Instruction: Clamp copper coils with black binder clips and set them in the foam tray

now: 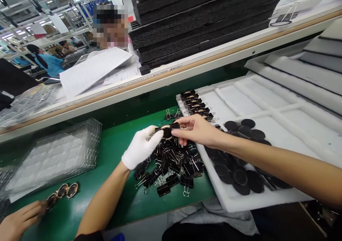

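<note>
My left hand [141, 146], in a white glove, pinches a small round dark disc with a gold rim [167, 131]. My bare right hand [197, 130] holds a black binder clip [176, 126] against that disc, fingers closed on it. Both hands hover over a heap of black binder clips [171, 166] on the green belt [117, 152]. A row of clipped discs [196, 105] lies in the white foam tray [267, 102], and a pile of flat black discs [240, 169] fills its near compartment.
Another person's hand [20, 221] at the lower left rests by three gold-rimmed discs [62, 191]. A clear plastic blister tray stack [56, 155] sits on the left. Black foam sheets [203, 16] and papers [91, 70] lie on the raised shelf; a person sits behind it.
</note>
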Available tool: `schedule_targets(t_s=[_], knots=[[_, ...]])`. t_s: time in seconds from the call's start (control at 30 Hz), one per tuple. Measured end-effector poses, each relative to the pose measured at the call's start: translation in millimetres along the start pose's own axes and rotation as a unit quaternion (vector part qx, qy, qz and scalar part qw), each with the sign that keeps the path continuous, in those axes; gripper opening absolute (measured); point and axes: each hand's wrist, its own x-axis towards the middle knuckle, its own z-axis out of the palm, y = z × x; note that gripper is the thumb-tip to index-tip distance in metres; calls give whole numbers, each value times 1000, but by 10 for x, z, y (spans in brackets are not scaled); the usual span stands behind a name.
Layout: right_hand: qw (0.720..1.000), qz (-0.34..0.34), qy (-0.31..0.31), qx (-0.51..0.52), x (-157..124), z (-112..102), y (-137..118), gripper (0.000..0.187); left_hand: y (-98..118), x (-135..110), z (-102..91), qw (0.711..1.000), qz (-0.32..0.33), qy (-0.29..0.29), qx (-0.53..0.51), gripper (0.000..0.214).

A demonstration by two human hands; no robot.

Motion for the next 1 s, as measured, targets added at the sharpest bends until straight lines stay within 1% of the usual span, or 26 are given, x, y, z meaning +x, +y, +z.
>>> schedule_targets(t_s=[0.07, 0.13, 0.17, 0.23, 0.27, 0.3, 0.33, 0.37, 0.4, 0.43, 0.47, 0.53, 0.6, 0.67, 0.73, 0.8, 0.9, 1.0], knots=[[995, -40, 12, -91, -20, -38, -21, 30, 25, -18, 44, 1000, 2, -7, 29, 41], [973, -95, 14, -209, -51, -76, -72, 29, 38, -38, 85, 998, 11, -15, 68, 36], [960, -112, 2, -255, -66, -103, -106, 28, 32, -43, 95, 996, 21, -29, 80, 34], [946, -126, -30, -297, -77, -207, -175, 24, -27, -28, 80, 994, 53, -60, 75, 40], [943, -130, -39, -302, -67, -301, -202, 21, -88, -2, 50, 994, 71, -62, 62, 45], [941, -136, -39, -309, -45, -433, -218, 20, -174, 36, 7, 994, 82, -45, 50, 50], [937, -142, -27, -317, -11, -604, -221, 20, -284, 87, -48, 996, 83, -9, 40, 52], [933, -147, -9, -328, 35, -812, -210, 22, -414, 147, -108, 996, 69, 40, 36, 51], [926, -143, 11, -349, 92, -1052, -184, 24, -560, 211, -170, 994, 40, 95, 36, 50], [918, -131, 51, -371, 156, -1310, -145, 28, -712, 275, -227, 990, 6, 138, 32, 48], [906, -116, 102, -394, 225, -1573, -95, 32, -862, 333, -276, 985, -25, 168, 22, 47], [864, -80, 215, -448, 372, -2062, 27, 33, -1116, 425, -339, 978, -57, 198, -14, 50], [847, -55, 259, -461, 516, -2434, 163, 33, -1270, 476, -357, 975, -56, 208, -51, 56], [842, -40, 273, -463, 647, -2664, 307, 31, -1319, 498, -346, 974, -48, 209, -72, 58], [842, -32, 275, -463, 753, -2768, 455, 30, -1303, 503, -326, 973, -53, 211, -81, 54], [844, -30, 272, -461, 825, -2782, 606, 32, -1272, 502, -310, 972, -63, 206, -90, 50], [845, -26, 273, -460, 862, -2712, 810, 38, -1263, 497, -304, 972, -81, 197, -102, 49], [834, -32, 289, -470, 846, -2643, 944, 46, -1299, 493, -320, 971, -101, 190, -102, 50]])
